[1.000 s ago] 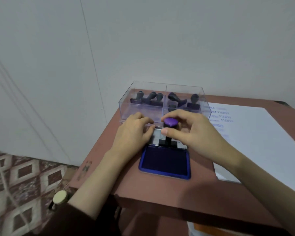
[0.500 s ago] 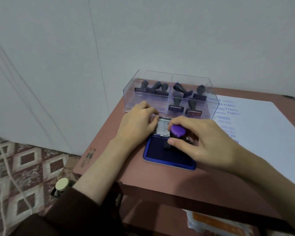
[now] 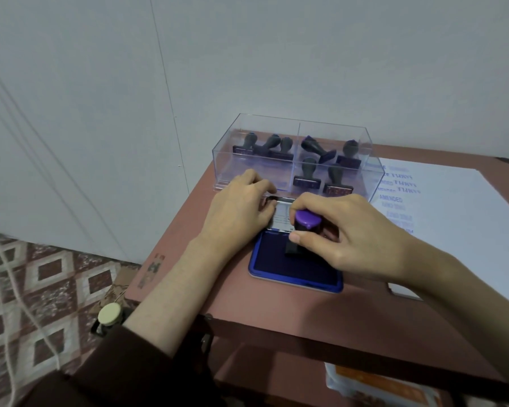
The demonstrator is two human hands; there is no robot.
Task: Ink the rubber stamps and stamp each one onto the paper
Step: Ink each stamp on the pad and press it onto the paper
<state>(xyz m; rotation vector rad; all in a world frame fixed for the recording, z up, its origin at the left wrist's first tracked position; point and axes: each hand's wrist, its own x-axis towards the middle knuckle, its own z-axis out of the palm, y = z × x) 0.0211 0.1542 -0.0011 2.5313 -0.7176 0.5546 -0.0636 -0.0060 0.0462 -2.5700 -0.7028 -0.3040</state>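
My right hand (image 3: 344, 236) grips a black rubber stamp with a purple cap (image 3: 304, 220), its base pressed onto the blue ink pad (image 3: 276, 259) in the open tin. My left hand (image 3: 238, 210) rests on the open lid (image 3: 281, 214) of the pad, fingers curled over its left edge. The white paper (image 3: 459, 207) lies to the right and carries several blue stamp prints near its left edge. Several more dark stamps (image 3: 306, 168) sit in a clear two-part plastic box (image 3: 299, 127) behind the pad.
The small reddish-brown table (image 3: 291, 309) stands against a pale wall, its left and near edges close to the pad. A patterned floor with a white cable (image 3: 0, 259) lies to the left. A lower shelf holds an orange and white packet (image 3: 379, 386).
My right hand has brought the stamp down from above the lid onto the ink pad. My left hand has stayed on the lid. The view has tilted a little lower.
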